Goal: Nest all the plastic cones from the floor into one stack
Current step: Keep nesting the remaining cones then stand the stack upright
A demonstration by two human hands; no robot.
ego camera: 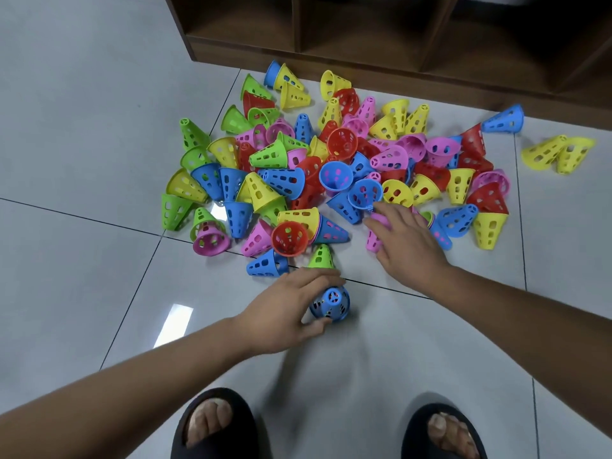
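Pink cone [372, 240] was clasped sideways by right hand [409, 241] fingers [385, 213]. Blue cone [332, 302], left of them, was gripped upright by left hand [287, 309].

Pale tiled floor [82, 260] carries scattered plastic cones [331, 167].

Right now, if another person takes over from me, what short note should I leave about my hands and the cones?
Left hand: grips the blue cone, which stands upright on the floor near the feet and is likely the stack's base.
Right hand: reaches into the pile and grips a pink cone.
Cones: nearly all lie loose in the pile before the wooden shelf; two yellow cones lie apart at the right.
Done: almost nothing nested.
Left: nest every cone onto the blue one.
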